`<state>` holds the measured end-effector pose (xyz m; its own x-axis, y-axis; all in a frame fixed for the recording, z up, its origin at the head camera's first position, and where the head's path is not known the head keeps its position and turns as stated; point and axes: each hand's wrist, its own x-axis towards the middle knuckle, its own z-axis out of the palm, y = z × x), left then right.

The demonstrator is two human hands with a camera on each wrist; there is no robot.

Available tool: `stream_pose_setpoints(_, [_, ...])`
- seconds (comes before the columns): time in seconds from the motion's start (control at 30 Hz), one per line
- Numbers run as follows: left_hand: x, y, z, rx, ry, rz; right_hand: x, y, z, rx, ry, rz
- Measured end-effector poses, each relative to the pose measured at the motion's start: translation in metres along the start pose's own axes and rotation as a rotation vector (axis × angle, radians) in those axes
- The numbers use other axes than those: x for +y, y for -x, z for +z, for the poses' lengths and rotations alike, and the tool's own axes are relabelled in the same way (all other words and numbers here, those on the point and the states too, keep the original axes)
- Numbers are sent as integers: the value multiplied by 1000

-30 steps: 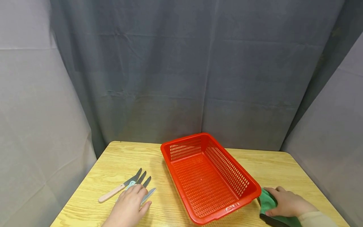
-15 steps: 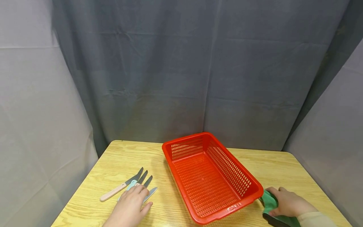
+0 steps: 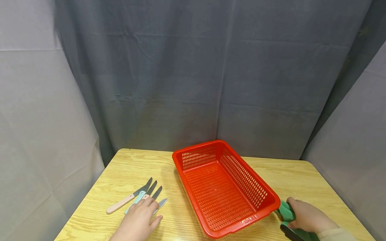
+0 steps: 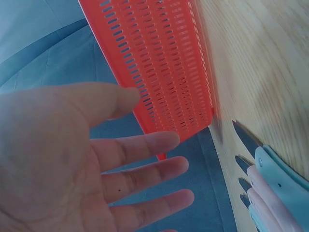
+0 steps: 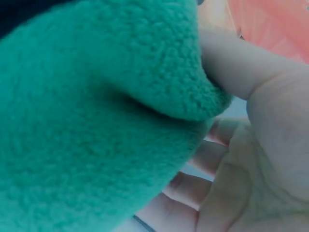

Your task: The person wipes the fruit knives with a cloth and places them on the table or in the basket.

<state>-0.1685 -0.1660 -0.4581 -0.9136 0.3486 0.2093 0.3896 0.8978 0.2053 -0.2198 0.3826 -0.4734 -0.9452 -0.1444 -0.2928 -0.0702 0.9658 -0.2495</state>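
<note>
My left hand hovers over several table knives at the left of the table, its fingers apart and holding nothing in the left wrist view. A pink-handled knife lies leftmost, its blade pointing away; beside it is one with a light blue handle. The hand partly covers the other knives in the head view. At the front right, my right hand grips a fleecy green cloth with a black edge. Its thumb presses on a fold of the cloth in the right wrist view.
A red perforated plastic basket stands slantwise between the hands, its near right corner close to the cloth. The wooden table ends at a grey curtain behind. Pale cloth walls flank it.
My right hand has gathered the green cloth, which is now more bunched under the fingers. The left hand has barely moved; the knives and basket stay in place.
</note>
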Motion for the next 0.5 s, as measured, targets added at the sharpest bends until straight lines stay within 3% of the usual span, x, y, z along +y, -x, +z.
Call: stream_pose_setpoints(0.5, [0,2,-1,-5,10,2,-2,11,7,146,45,-41])
